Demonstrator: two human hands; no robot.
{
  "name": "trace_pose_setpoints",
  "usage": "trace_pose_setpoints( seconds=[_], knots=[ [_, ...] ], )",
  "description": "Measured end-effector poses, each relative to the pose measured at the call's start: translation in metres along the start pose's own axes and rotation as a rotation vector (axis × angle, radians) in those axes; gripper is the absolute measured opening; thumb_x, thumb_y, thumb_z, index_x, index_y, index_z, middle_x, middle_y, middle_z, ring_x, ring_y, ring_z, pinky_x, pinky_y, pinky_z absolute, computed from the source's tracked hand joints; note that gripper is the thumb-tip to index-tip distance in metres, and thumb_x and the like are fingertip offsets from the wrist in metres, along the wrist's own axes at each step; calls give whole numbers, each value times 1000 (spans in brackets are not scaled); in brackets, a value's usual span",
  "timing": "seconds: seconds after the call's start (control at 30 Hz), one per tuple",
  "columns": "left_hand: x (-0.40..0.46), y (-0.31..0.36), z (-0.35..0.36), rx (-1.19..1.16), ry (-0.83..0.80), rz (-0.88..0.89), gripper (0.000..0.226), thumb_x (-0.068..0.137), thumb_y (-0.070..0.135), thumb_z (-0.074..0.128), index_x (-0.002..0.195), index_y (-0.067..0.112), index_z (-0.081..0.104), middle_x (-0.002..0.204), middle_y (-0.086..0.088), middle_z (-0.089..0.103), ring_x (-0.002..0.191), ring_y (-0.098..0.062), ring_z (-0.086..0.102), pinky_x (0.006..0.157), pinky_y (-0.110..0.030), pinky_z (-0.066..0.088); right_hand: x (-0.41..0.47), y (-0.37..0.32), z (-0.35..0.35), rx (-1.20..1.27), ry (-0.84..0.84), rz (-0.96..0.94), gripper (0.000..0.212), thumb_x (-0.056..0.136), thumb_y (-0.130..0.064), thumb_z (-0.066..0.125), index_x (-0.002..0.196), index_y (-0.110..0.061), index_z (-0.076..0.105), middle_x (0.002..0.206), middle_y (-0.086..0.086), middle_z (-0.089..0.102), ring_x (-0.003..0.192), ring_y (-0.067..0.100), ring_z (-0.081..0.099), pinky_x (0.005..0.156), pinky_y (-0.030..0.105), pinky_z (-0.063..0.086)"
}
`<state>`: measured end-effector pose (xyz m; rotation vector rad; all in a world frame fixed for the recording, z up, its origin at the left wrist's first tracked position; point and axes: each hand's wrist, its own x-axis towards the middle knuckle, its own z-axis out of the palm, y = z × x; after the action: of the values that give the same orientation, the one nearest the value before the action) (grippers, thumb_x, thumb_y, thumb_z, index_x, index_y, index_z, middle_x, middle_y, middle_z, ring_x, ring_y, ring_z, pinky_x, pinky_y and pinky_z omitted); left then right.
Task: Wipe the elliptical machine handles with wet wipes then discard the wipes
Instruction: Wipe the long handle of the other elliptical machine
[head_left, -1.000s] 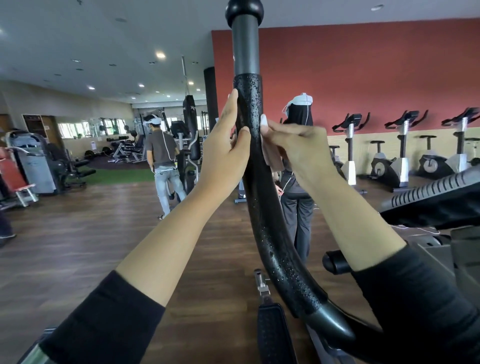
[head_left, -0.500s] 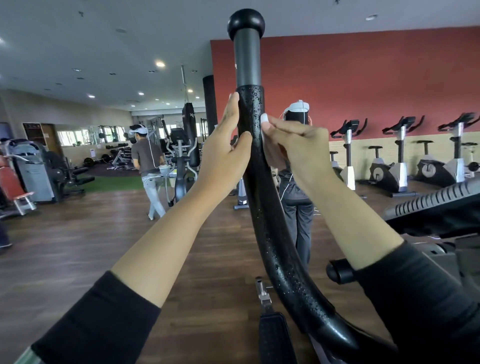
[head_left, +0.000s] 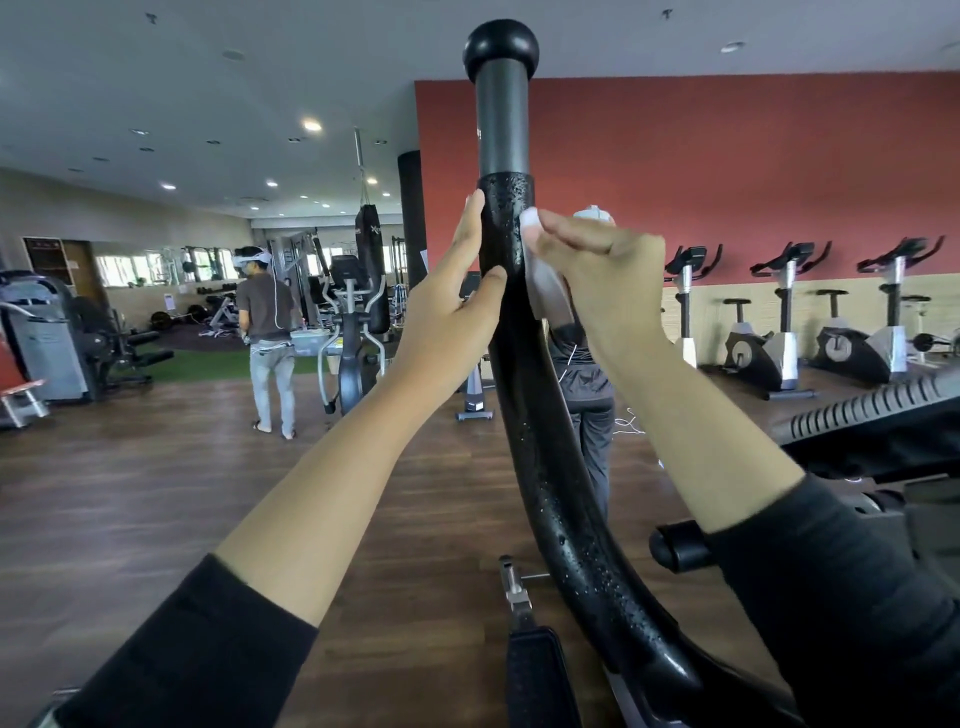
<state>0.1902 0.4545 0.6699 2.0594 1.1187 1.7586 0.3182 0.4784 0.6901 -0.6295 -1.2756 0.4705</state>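
Note:
A tall black elliptical handle (head_left: 524, 415) rises through the middle of the view, curved, beaded with water drops, with a grey upper shaft and a round black knob on top. My left hand (head_left: 449, 306) rests against the handle's left side just below the grey section, thumb pressed on the front, fingers behind it. My right hand (head_left: 597, 270) holds a white wet wipe (head_left: 543, 280) pinched against the handle's right side at the same height. Most of the wipe is hidden by my fingers.
A ribbed black part of the machine (head_left: 872, 415) juts in at right, with a short black bar end (head_left: 675, 545) below it. One person (head_left: 267, 332) stands at left; another (head_left: 587, 395) stands right behind the handle. Exercise bikes (head_left: 763, 343) line the red wall.
The view has tilted upward, so the handle's knob is in full sight. Both hands stay at the top of the wet grip. The person at left has walked further off.

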Motion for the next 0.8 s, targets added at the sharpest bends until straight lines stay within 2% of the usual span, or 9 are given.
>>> trace_pose_setpoints(
  seconds=[0.1, 0.2, 0.27, 0.4, 0.53, 0.63, 0.7, 0.73, 0.8],
  knots=[
    [-1, -5, -2, -11, -40, 23, 62, 101, 14, 44, 151, 38, 17, 156, 19, 19, 142, 3, 21, 111, -11, 20, -22, 10, -3, -99, 21, -55, 22, 77, -14, 76, 98, -11, 74, 95, 0, 73, 93, 8, 67, 93, 29, 50],
    [2, -8, -2, -42, -55, 10, 63, 100, 13, 45, 151, 38, 18, 155, 21, 23, 119, 18, 40, 96, -3, 29, -17, 1, 4, -155, 48, -107, 22, 79, -13, 75, 101, -10, 73, 100, 1, 71, 84, -5, 63, 89, 20, 50],
    [3, -9, -2, -72, -56, 3, 64, 99, 11, 45, 151, 38, 19, 153, 22, 29, 99, 16, 45, 86, -2, 35, -4, -12, 12, -178, 85, -150, 22, 80, -14, 74, 101, -9, 73, 102, 1, 70, 81, -6, 61, 84, 14, 48],
    [0, -9, -2, -81, -59, -21, 63, 99, 10, 44, 151, 39, 21, 151, 20, 33, 86, 22, 49, 80, 3, 38, 10, -22, 18, -260, 102, -231, 20, 83, -18, 71, 102, -12, 73, 99, -1, 69, 82, 1, 60, 76, 7, 45],
    [-12, -11, -2, -76, -66, -33, 61, 101, 13, 44, 151, 37, 20, 153, 17, 29, 130, 12, 37, 110, -10, 28, -16, -7, 11, -305, 88, -234, 16, 83, -17, 71, 99, -13, 74, 91, 3, 69, 80, 7, 62, 79, 22, 50],
    [-20, -12, -1, -65, -66, -60, 59, 101, 17, 45, 150, 38, 21, 151, 22, 30, 129, 11, 36, 97, 5, 25, -36, 2, 3, -349, 44, -225, 18, 83, -17, 72, 100, -12, 73, 90, 3, 70, 81, 6, 62, 81, 25, 51],
    [-23, -13, 0, -76, -65, -69, 59, 101, 16, 45, 150, 38, 22, 129, 40, 44, 96, 15, 54, 77, 7, 35, -36, -1, 4, -353, 43, -217, 18, 83, -16, 72, 100, -10, 73, 91, 1, 69, 80, 5, 61, 81, 22, 50],
    [-23, -15, 1, -91, -56, -80, 59, 101, 14, 46, 150, 37, 24, 109, 49, 50, 81, 12, 51, 71, 2, 37, -31, -5, 6, -339, 52, -203, 18, 82, -14, 72, 100, -9, 73, 91, 1, 69, 79, 4, 60, 80, 18, 49],
    [-21, -22, 3, -105, -34, -109, 60, 99, 14, 49, 149, 39, 27, 82, 49, 54, 76, 10, 41, 69, -7, 37, -18, -15, 9, -297, 75, -167, 18, 81, -10, 72, 99, -6, 73, 92, 1, 69, 78, 2, 58, 78, 12, 46]
  ],
)
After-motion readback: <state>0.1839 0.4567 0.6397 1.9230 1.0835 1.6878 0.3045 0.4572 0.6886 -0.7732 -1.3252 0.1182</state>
